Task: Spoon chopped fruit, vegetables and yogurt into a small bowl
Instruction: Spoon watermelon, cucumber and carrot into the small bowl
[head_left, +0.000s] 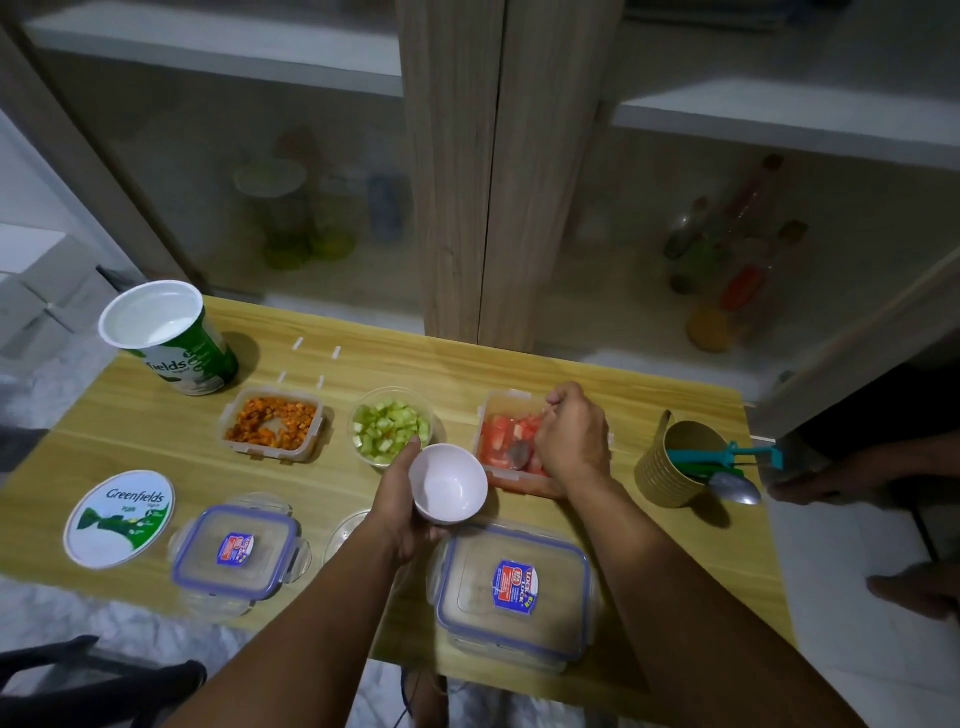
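Both arms enter from the six o'clock edge, bare from the frame's edge to the wrist, with no sleeve in view on either; the left forearm runs up toward twelve o'clock, the right forearm slants toward eleven o'clock; the left hand (402, 506) is bare, no ring, watch or band on the parts that show; the right hand (571, 436) is likewise bare, its back and knuckles toward the camera, wrist unadorned; the fingertips of both are partly hidden, so nails cannot be judged.
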